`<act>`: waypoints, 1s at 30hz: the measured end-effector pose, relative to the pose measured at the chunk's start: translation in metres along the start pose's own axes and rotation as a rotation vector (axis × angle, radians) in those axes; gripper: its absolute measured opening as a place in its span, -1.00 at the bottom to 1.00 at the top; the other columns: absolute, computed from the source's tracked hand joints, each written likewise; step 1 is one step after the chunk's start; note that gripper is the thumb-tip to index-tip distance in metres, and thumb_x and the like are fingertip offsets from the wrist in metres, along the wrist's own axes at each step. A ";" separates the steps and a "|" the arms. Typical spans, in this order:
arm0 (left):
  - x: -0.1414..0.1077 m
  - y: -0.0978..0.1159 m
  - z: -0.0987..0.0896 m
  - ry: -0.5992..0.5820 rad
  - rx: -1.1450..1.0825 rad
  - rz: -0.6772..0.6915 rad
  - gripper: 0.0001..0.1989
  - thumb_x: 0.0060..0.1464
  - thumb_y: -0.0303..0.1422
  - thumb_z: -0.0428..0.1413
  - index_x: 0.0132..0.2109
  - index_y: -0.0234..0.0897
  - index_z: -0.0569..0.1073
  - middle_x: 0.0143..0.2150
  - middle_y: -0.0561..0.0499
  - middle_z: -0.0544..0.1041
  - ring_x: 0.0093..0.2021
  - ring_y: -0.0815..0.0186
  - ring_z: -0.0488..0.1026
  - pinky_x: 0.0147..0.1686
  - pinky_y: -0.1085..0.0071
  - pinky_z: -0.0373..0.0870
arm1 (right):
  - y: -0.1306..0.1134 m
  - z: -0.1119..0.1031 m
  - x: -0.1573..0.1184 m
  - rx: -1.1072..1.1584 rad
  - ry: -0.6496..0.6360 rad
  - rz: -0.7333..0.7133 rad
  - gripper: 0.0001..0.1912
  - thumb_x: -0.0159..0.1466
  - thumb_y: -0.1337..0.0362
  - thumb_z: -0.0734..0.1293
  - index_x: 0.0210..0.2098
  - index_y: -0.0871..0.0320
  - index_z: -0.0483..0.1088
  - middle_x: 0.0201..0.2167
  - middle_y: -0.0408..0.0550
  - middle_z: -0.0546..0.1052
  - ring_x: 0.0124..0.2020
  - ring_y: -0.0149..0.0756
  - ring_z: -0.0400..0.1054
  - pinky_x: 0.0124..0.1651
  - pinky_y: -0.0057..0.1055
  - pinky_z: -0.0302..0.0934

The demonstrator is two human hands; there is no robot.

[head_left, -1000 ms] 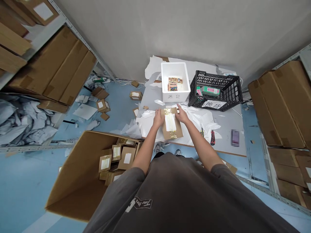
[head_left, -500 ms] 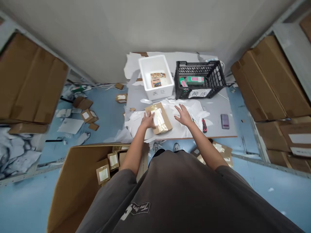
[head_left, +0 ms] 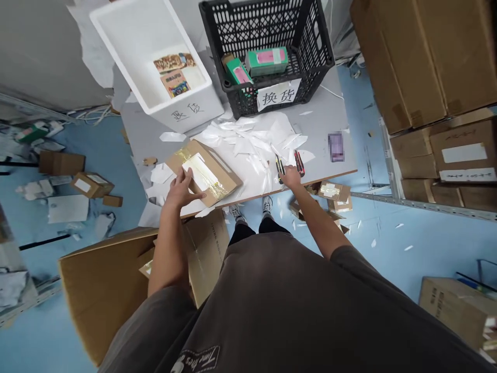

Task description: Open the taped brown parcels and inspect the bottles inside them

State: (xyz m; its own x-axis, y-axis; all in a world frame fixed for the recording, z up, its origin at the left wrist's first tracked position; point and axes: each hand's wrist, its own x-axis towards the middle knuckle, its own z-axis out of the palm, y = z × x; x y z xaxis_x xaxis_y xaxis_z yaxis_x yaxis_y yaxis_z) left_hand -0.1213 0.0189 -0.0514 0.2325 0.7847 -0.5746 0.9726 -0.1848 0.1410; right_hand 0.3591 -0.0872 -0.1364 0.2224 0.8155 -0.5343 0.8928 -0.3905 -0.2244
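Note:
A taped cardboard box with a white label [head_left: 202,173] lies at the front left of the table. My left hand [head_left: 181,190] rests on its left side, fingers apart. At the table's front edge, my right hand [head_left: 290,177] is at a black-and-yellow tool [head_left: 279,167]; the fingertips are too small to show whether they grip it. Just right of that hand lies a red-and-black cutter [head_left: 298,162]. Torn white paper [head_left: 248,140] spreads between the box and the tools.
A white foam box [head_left: 194,111] holding small packets and a black crate [head_left: 240,98] with green-and-pink boxes stand at the back. A phone [head_left: 336,147] lies at the right. A large open carton [head_left: 104,280] stands on the floor at the left; cartons [head_left: 462,150] fill the right shelf.
The view has shifted and turned. My right hand has gone from open above the paper down to the tools at the front edge. My left hand is still on the box.

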 end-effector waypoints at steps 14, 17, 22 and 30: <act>-0.034 0.038 0.011 0.114 -0.101 -0.096 0.33 -0.05 0.25 0.43 0.66 -0.17 0.03 0.69 -0.27 0.00 0.63 -0.43 -0.08 0.48 -0.20 0.27 | -0.039 0.004 0.029 0.297 0.115 0.078 -0.54 0.31 0.31 0.38 0.16 0.16 0.24 -0.12 0.11 0.60 -0.18 -0.05 0.55 -0.04 -0.21 0.45; -0.030 0.024 0.002 0.201 -0.183 -0.051 0.16 0.08 0.18 0.39 0.62 -0.20 0.14 0.66 -0.25 0.10 0.65 -0.31 -0.09 0.54 -0.11 0.19 | -0.072 -0.018 0.005 0.564 0.151 -0.044 -0.47 0.36 0.10 0.35 0.22 0.12 0.16 -0.24 -0.06 0.58 -0.38 -0.18 0.55 -0.20 -0.30 0.46; -0.004 -0.004 -0.015 0.182 -0.265 -0.015 0.40 -0.03 0.22 0.43 0.68 -0.23 -0.10 0.73 -0.27 -0.20 0.68 -0.34 -0.25 0.56 -0.07 0.12 | -0.181 -0.045 -0.021 0.676 0.057 -0.279 -0.34 0.46 -0.25 0.19 0.33 0.03 0.13 -0.33 -0.17 0.59 -0.48 -0.24 0.53 -0.29 -0.37 0.46; 0.005 0.001 -0.004 0.070 -0.282 -0.050 0.48 -0.02 0.26 0.42 0.69 0.00 -0.35 0.74 -0.06 -0.34 0.69 -0.30 -0.30 0.53 -0.09 0.17 | -0.349 -0.041 -0.023 -0.070 -0.042 -0.435 -0.48 0.60 0.22 0.12 0.48 0.22 0.18 0.18 0.23 0.63 0.14 0.02 0.55 0.20 -0.20 0.38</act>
State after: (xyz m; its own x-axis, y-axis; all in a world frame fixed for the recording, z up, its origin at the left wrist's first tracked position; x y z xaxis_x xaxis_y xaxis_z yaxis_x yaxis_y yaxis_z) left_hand -0.1196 0.0248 -0.0510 0.1739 0.8292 -0.5312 0.9409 0.0193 0.3382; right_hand 0.0588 0.0483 -0.0122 -0.1945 0.8789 -0.4355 0.9245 0.0159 -0.3808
